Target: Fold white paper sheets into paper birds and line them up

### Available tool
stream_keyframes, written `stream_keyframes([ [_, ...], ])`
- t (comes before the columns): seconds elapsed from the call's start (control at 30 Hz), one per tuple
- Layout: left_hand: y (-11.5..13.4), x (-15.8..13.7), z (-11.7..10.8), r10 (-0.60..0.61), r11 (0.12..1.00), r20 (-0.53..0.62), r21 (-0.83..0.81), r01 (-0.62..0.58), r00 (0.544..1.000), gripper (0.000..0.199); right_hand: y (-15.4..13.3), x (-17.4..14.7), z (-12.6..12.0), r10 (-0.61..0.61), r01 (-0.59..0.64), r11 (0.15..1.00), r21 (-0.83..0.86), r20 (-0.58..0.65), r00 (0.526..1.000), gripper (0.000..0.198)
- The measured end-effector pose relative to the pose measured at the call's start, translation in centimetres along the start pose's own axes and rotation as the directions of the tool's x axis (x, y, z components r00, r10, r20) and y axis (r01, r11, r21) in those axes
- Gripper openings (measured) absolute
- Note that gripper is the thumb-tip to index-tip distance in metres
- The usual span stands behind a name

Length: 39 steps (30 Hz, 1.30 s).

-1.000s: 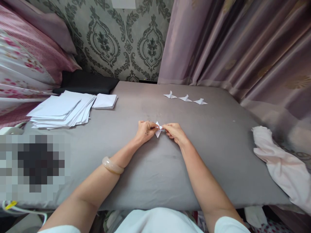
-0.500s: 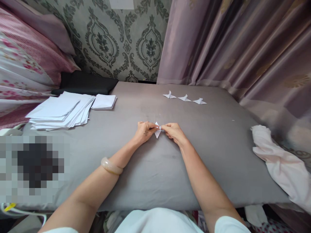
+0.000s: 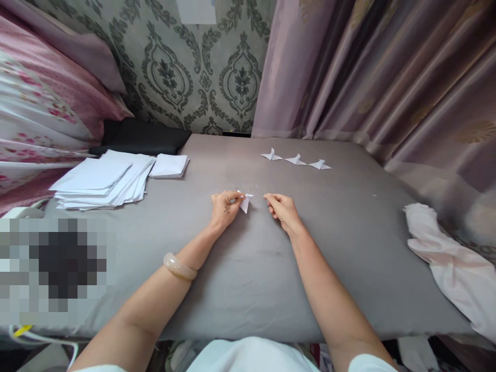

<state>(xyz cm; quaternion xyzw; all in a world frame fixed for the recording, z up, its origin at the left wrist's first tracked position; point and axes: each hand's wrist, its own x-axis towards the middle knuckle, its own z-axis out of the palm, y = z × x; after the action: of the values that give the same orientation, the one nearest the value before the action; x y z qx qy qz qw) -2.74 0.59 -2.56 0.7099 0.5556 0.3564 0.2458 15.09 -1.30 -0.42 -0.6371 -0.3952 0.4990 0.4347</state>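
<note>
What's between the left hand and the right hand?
In the head view, the folded white paper, pinched in the left hand, then a strip of grey cloth before the right hand.

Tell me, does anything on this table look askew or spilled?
The large paper stack at far left looks askew: its edges stick out unevenly, unlike the smaller, neater stack beside it. I see no obvious spill or damage.

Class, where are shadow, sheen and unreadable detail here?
Head view: soft shadow on the grey cloth beside the left forearm; head view: sheen on purple curtain; head view: pixelated patch at lower left; head view: held paper, creases too small to tell.
</note>
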Motion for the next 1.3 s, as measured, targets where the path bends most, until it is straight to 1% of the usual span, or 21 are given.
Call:
stream_keyframes([
  [0.03,-0.5,0.2,-0.1,-0.052,0.998,-0.137,-0.054,0.045,0.989,0.018,0.1,0.1,-0.1,-0.014,0.014,1.000,0.003,-0.012,1.000,0.020],
  [0.07,-0.9,0.5,-0.1,-0.077,0.993,-0.216,-0.101,0.057,0.973,0.018,0.3,0.2,-0.2,-0.025,0.025,1.000,0.001,-0.017,1.000,0.020],
  [0.1,-1.3,0.7,-0.2,-0.103,0.990,-0.281,-0.122,0.071,0.954,0.018,0.5,0.3,-0.3,-0.038,0.038,0.999,-0.003,-0.018,0.999,0.021],
  [0.13,-1.6,0.8,-0.2,-0.123,0.989,-0.305,-0.112,0.093,0.944,0.019,0.7,0.3,-0.2,-0.050,0.050,0.999,-0.010,-0.018,0.999,0.020],
  [0.2,-2.0,1.0,-0.3,-0.163,0.987,-0.282,-0.042,0.157,0.946,0.020,1.0,0.5,-0.2,-0.073,0.073,0.997,-0.030,-0.013,0.997,0.021],
  [0.27,-2.1,1.0,-0.4,-0.193,0.978,-0.261,0.022,0.205,0.946,0.026,1.2,0.5,-0.1,-0.091,0.091,0.995,-0.048,-0.011,0.996,0.021],
  [0.33,-1.9,0.9,-0.5,-0.218,0.966,-0.292,0.070,0.249,0.931,0.031,1.3,0.5,-0.1,-0.104,0.103,0.993,-0.064,-0.010,0.995,0.023],
  [0.43,-1.6,0.6,-0.7,-0.280,0.918,-0.334,0.182,0.354,0.900,0.026,1.5,0.5,-0.2,-0.124,0.124,0.988,-0.092,-0.001,0.992,0.026],
  [0.5,-1.4,0.4,-0.9,-0.321,0.879,-0.322,0.249,0.406,0.891,0.021,1.7,0.5,-0.2,-0.140,0.140,0.984,-0.114,0.006,0.990,0.029],
  [0.63,-1.2,0.2,-1.2,-0.342,0.857,-0.280,0.299,0.420,0.897,0.016,2.1,0.7,-0.1,-0.173,0.174,0.970,-0.169,0.017,0.985,0.034],
  [0.73,-1.0,0.8,-1.2,-0.338,0.853,-0.293,0.307,0.422,0.894,0.018,2.4,1.0,0.0,-0.205,0.204,0.952,-0.228,0.020,0.978,0.036],
  [0.83,-0.8,2.4,-1.1,-0.321,0.846,-0.335,0.320,0.427,0.886,0.021,2.6,1.4,0.0,-0.258,0.251,0.921,-0.297,0.016,0.966,0.034],
  [0.93,-0.5,4.8,-0.7,-0.298,0.838,-0.366,0.341,0.425,0.882,0.025,2.7,1.5,0.1,-0.311,0.293,0.885,-0.363,0.010,0.950,0.033],
  [1.0,-0.5,6.5,-0.2,-0.278,0.836,-0.368,0.361,0.412,0.887,0.027,2.7,1.6,0.2,-0.342,0.314,0.860,-0.402,0.003,0.940,0.031],
  [1.13,-0.3,10.0,1.5,-0.230,0.832,-0.354,0.411,0.372,0.907,0.029,2.6,1.6,0.3,-0.383,0.333,0.822,-0.462,-0.016,0.924,0.029],
  [1.3,-0.3,14.0,4.1,-0.183,0.827,-0.302,0.468,0.313,0.936,0.031,2.7,1.8,0.4,-0.403,0.341,0.798,-0.496,-0.018,0.915,0.028],
])
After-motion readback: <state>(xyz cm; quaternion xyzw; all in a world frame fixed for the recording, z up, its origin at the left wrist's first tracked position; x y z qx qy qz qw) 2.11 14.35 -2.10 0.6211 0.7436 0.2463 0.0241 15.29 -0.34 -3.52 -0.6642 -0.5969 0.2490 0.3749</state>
